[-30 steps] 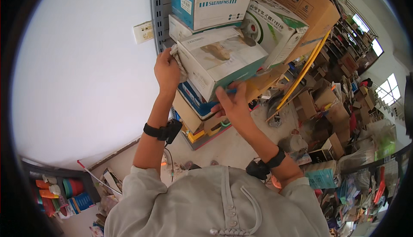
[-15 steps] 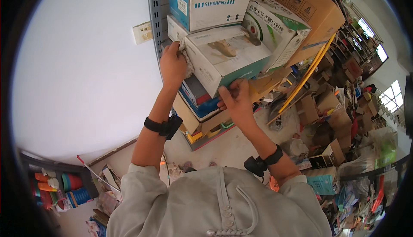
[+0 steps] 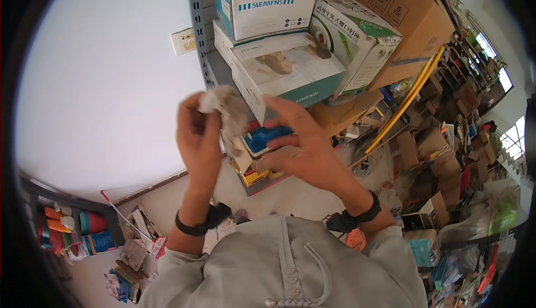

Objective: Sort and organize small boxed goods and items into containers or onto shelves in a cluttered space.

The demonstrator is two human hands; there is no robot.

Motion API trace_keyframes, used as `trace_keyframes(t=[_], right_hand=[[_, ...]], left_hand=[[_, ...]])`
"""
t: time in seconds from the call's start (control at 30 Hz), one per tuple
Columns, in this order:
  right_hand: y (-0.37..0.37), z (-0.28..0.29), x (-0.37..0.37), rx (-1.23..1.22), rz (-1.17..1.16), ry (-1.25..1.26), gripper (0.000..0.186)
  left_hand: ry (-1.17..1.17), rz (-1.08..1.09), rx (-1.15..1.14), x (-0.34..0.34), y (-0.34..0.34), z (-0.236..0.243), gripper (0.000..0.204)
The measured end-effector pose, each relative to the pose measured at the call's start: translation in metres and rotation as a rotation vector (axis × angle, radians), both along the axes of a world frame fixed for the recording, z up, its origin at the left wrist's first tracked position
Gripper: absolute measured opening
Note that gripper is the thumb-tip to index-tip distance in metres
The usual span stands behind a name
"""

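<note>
My left hand (image 3: pixel 200 135) is closed on a crumpled, greyish-white cloth (image 3: pixel 228 115), which hangs down from its fingers in front of the shelf. Across from it my right hand (image 3: pixel 298 149) has its fingers spread and bent, with nothing visible in them; it is apart from the cloth. Just beyond both hands, a white and teal box (image 3: pixel 290 73) lies at the shelf's front. A second white and blue box (image 3: pixel 265 6) with a picture on top stands behind it. Under the front box, a blue item (image 3: pixel 271 135) shows partly between my hands.
A white and green box (image 3: pixel 357 43) and a large brown carton (image 3: pixel 396 20) stand to the right. Yellow poles (image 3: pixel 406 104) lean beside the shelf. A perforated grey upright (image 3: pixel 199 34) borders the white wall. Cluttered cartons fill the right side; a rack of colourful goods (image 3: pixel 84 232) stands lower left.
Both hands have drawn back from the front box toward me. My left hand carries the cloth away from the box's side, and my right hand has let go of its lower corner and spread.
</note>
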State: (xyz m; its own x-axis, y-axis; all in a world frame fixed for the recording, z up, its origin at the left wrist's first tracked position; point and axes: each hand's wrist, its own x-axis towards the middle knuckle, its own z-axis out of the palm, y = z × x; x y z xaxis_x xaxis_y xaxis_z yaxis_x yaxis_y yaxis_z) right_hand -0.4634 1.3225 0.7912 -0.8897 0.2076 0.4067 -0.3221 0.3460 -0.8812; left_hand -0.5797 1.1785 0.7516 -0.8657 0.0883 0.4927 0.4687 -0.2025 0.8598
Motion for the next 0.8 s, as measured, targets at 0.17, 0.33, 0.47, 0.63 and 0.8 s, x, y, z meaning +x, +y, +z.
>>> trace_keyframes(t=[0.17,0.33,0.47,0.63,0.8], right_hand=[[0.004,0.007,-0.004,0.465,-0.021,0.186,0.038],[0.061,0.057,-0.037,0.661,-0.341,0.222,0.031],[0.136,0.070,-0.092,0.975,-0.575,0.285,0.026],[0.169,0.043,-0.150,1.477,-0.558,-0.383,0.028],[0.161,0.036,-0.159,1.217,-0.572,-0.231,0.021]], left_hand=[[-0.234,-0.381,0.242,0.033,0.006,-0.002,0.035],[-0.137,-0.464,0.170,0.017,-0.014,-0.018,0.043],[-0.045,-0.382,-0.061,0.005,-0.012,-0.042,0.050],[0.127,-0.233,-0.273,0.011,0.014,-0.053,0.068],[0.341,-0.036,-0.358,-0.005,0.032,-0.065,0.060]])
